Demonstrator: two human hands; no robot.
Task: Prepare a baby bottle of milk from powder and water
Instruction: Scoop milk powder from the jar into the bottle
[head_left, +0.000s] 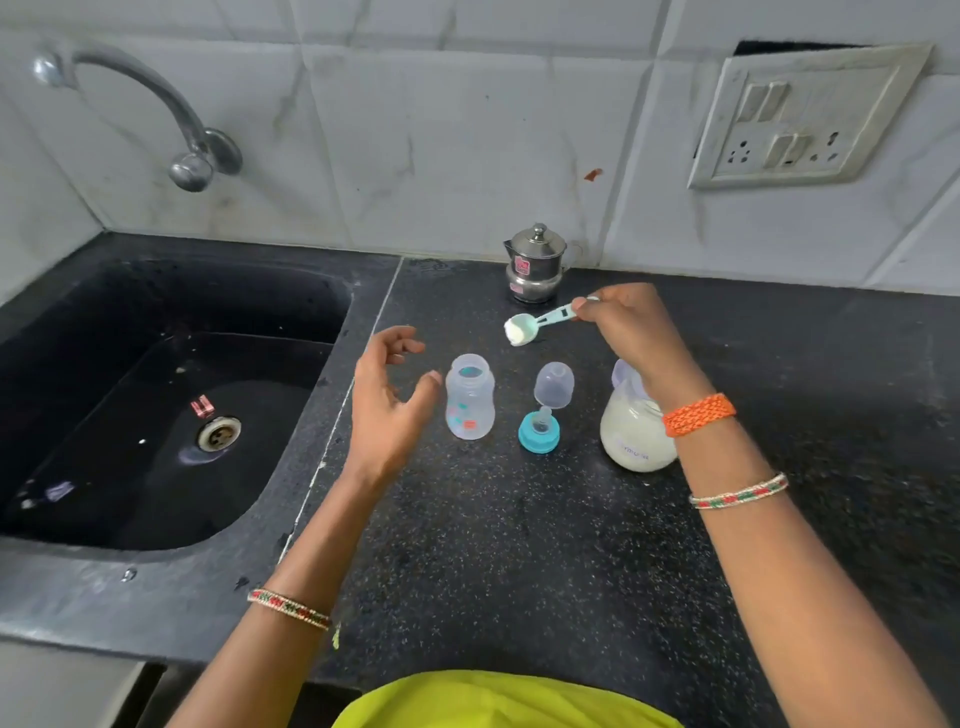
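Observation:
A clear baby bottle (469, 397) stands open and upright on the black counter (493, 545). My left hand (387, 402) hovers just left of it, fingers apart, holding nothing. My right hand (631, 325) pinches the handle of a pale blue scoop (524, 327) heaped with white powder, held above and to the right of the bottle's mouth. A clear cap (554, 383) and a blue teat ring (539, 432) sit right of the bottle. A round jar of white powder (635, 431) stands under my right wrist, partly hidden.
A small lidded steel pot (535, 265) stands at the back by the tiled wall. A black sink (156, 400) with a tap (156, 109) fills the left side. A wall socket plate (800, 114) hangs at the upper right.

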